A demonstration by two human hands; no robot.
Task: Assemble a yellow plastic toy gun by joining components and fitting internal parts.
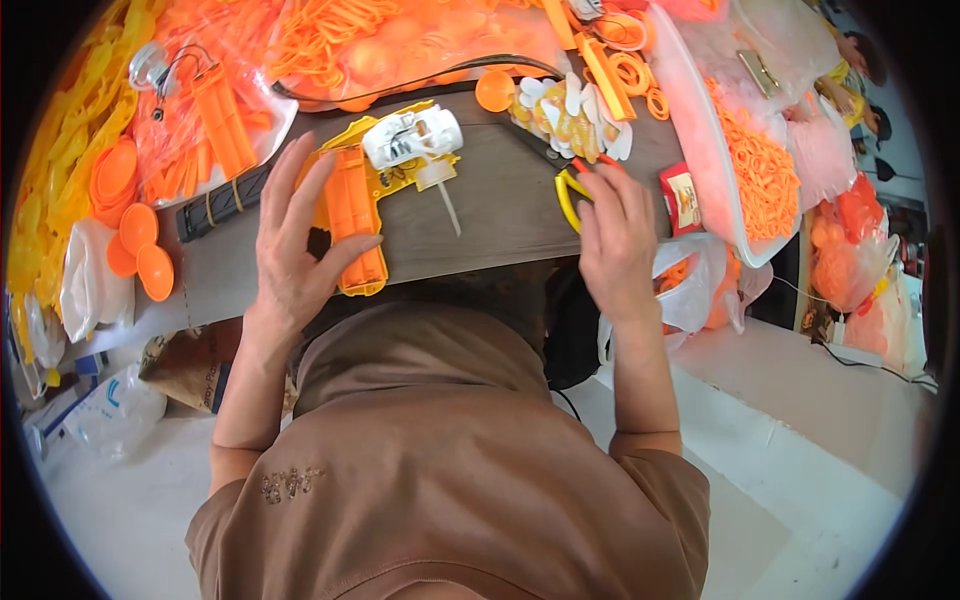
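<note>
My left hand (292, 235) is open with its fingers spread, beside a yellow-orange plastic housing (358, 205). Its thumb lies over the orange part of that housing. A white round motor-like unit (412, 137) with small wires rests on the far end of the housing, and a thin clear tube (449, 205) sticks out toward me. On the right, my right hand (618, 235) has its fingers curled on the yellow handle of a pair of pliers (566, 203); the rest of the grip is partly hidden. Just beyond lies a pile of small white and yellow pieces (572, 115).
Orange caps (138, 228) lie at the table's left, near a black bar (225, 205). Bags of orange parts (420, 40) line the back. A white tub (735, 200) of orange rings and a red packet (682, 198) stand right. Plastic bags (690, 285) hang at the edge.
</note>
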